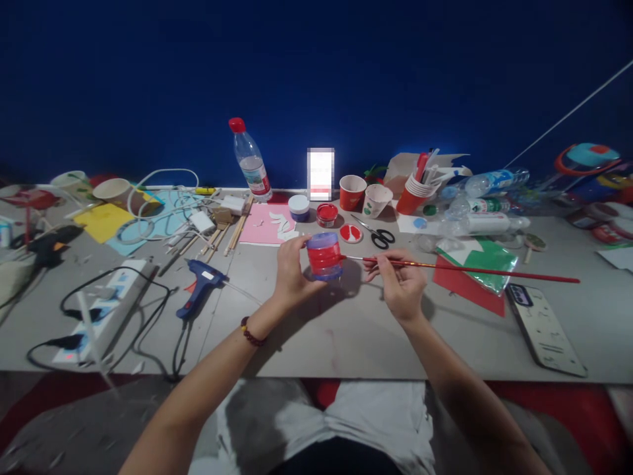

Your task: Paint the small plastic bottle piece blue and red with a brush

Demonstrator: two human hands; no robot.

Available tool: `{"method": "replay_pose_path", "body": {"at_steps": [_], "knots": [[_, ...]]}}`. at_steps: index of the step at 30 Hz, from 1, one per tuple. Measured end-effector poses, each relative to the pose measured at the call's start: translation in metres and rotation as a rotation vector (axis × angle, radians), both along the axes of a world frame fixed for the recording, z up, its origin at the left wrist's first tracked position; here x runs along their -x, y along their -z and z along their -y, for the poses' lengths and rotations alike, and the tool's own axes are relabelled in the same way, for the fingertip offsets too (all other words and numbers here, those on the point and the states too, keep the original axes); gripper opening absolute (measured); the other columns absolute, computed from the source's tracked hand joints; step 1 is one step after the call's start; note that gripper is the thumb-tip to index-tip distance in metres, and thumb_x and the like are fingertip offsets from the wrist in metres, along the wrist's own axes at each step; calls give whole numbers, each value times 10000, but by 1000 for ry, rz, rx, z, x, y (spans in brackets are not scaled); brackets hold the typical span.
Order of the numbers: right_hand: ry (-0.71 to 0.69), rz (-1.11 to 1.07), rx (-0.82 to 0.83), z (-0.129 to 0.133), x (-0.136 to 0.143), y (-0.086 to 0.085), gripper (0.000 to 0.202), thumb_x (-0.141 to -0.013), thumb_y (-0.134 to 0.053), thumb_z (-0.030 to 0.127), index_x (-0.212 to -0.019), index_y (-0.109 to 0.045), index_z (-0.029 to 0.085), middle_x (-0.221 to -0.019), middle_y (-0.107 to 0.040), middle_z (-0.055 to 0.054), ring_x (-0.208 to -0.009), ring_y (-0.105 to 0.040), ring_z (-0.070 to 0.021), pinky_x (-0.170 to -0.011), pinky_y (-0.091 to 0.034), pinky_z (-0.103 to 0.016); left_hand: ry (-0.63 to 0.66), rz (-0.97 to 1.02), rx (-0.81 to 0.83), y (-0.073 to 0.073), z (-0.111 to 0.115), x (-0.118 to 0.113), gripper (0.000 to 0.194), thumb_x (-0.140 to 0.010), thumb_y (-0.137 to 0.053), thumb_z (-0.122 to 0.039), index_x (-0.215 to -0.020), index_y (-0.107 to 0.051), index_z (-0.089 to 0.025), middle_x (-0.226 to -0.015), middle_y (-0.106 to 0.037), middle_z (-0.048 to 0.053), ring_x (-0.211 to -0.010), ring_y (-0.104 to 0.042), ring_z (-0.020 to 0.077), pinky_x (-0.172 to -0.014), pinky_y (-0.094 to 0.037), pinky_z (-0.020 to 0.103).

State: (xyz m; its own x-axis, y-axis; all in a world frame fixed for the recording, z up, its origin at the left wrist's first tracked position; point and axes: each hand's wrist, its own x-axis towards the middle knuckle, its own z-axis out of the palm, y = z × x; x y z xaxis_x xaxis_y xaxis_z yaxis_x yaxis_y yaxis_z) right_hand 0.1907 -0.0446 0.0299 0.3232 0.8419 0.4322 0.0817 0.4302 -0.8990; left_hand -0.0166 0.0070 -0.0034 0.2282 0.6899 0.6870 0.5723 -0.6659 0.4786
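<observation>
Between the thumb and fingers of my left hand (pixel 291 274) is a small see-through cylinder (pixel 324 256), with purple ends and a band of red paint round its middle. My right hand (pixel 399 282) pinches a long red paintbrush (pixel 459 267) near its metal collar. The bristles touch the painted side of the cylinder. Just beyond it stand an open pot of red paint (pixel 327 214) and a paint-smeared lid (pixel 351 233). A white-lidded blue pot (pixel 299 208) is beside them. Black-handled scissors (pixel 382 238) lie to the right.
A blue glue gun (pixel 202 285) and a white power strip (pixel 106 310) with cords lie at left. A water bottle (pixel 251 161) and paper cups (pixel 353 192) stand at the back. Plastic bottles (pixel 487 204), coloured sheets (pixel 467 290) and a phone (pixel 546 330) are at right.
</observation>
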Motion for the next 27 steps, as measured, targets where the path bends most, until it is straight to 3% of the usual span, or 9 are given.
{"method": "replay_pose_path", "body": {"at_steps": [5, 10, 14, 27], "knots": [[76, -73, 12, 0, -2, 1, 203, -903, -674, 400, -866, -616, 210, -682, -739, -7, -558, -714, -169, -441, -607, -268, -15, -4, 8, -1, 1, -1, 858, -643, -855, -433, -1340, -403, -218, -1225, -586, 134, -1087, -592, 301, -914, -491, 453], [-115, -81, 75, 7, 8, 8, 171, -903, -679, 374, -887, -628, 211, -744, -751, -18, -607, -734, -171, -472, -635, -276, -37, -34, 23, -1, 2, -3, 823, -658, -834, -409, -1334, -405, -221, -1223, -593, 132, -1088, -596, 308, -911, -488, 457], [-173, -34, 81, 10, 18, 7, 199, -906, -667, 405, -884, -650, 208, -741, -748, -19, -584, -729, -167, -468, -638, -271, -35, -80, -3, 1, 2, -3, 832, -651, -833, -423, -1336, -408, -215, -1239, -599, 149, -1103, -596, 332, -924, -474, 479], [23, 2, 5, -1, 1, 2, 249, -872, -702, 440, -842, -636, 201, -676, -736, -17, -554, -715, -171, -421, -600, -252, -53, 5, 6, -3, 1, 0, 831, -640, -853, -418, -1322, -420, -222, -1211, -598, 128, -1081, -594, 303, -887, -495, 459]]}}
